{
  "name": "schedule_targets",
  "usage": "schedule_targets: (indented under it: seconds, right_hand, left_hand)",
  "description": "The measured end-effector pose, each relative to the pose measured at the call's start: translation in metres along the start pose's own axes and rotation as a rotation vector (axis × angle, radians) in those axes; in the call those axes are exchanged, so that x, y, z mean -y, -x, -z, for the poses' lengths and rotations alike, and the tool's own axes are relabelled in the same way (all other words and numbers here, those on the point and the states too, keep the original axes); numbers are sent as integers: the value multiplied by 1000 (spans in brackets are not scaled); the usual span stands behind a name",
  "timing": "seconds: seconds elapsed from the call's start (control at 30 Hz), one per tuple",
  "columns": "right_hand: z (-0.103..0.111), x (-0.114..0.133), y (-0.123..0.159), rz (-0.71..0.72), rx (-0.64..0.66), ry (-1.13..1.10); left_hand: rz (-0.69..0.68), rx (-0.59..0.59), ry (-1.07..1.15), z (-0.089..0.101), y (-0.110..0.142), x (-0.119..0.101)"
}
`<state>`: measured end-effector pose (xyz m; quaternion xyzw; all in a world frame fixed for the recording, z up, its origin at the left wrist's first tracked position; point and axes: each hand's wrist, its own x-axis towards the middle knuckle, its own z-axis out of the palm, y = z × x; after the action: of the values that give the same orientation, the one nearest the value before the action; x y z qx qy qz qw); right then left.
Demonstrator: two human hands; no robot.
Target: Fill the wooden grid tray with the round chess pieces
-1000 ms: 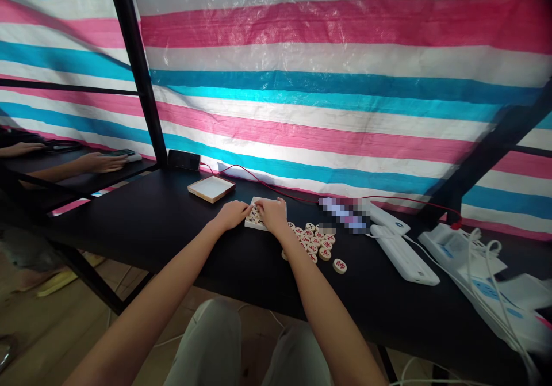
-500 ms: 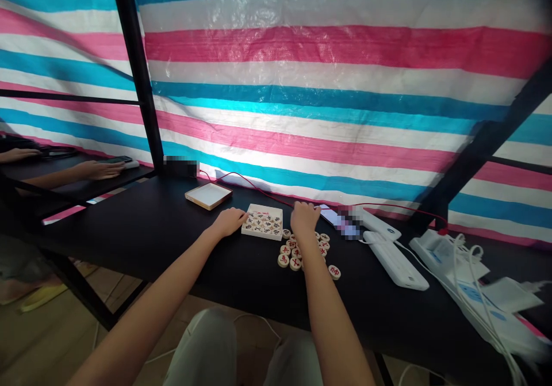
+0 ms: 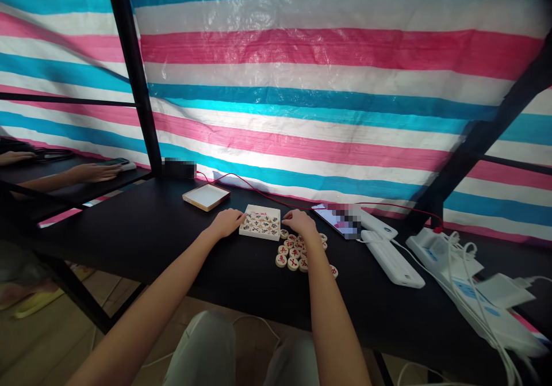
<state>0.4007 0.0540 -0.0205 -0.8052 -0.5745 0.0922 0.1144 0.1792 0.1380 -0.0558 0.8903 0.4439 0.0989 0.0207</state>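
Observation:
A shallow white box on the black table holds rows of round Chinese chess pieces with mostly dark characters. My left hand is at the box's left side, its fingers closed against the edge. My right hand hovers just right of the box with bent fingers close together; whatever they hold, if anything, is too small to make out. Under and beside my right forearm lies a group of loose Chinese chess pieces, many with red characters. The forearm hides some of them.
A shallow box lid lies at the back left. To the right are a phone, white power banks and a power strip with tangled cables. A red cable runs along the back. Another person's hand rests at far left.
My right hand has moved slightly left and down, toward the box's right edge, and its fingertips now show. My left hand stays at the box. The view has shifted slightly.

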Motion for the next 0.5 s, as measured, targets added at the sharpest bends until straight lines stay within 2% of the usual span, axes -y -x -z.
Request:
schedule_targets:
  seconds: [0.07, 0.23, 0.5]
  right_hand:
    - [5, -5, 0, 60, 73, -53]
    - [11, -20, -1, 203, 351, -266]
    - [12, -24, -2, 284, 496, -242]
  left_hand:
    - [-5, -1, -3, 0, 0, 0]
    - [3, 7, 5, 2, 1, -1]
    - [9, 8, 3, 0, 0, 0]
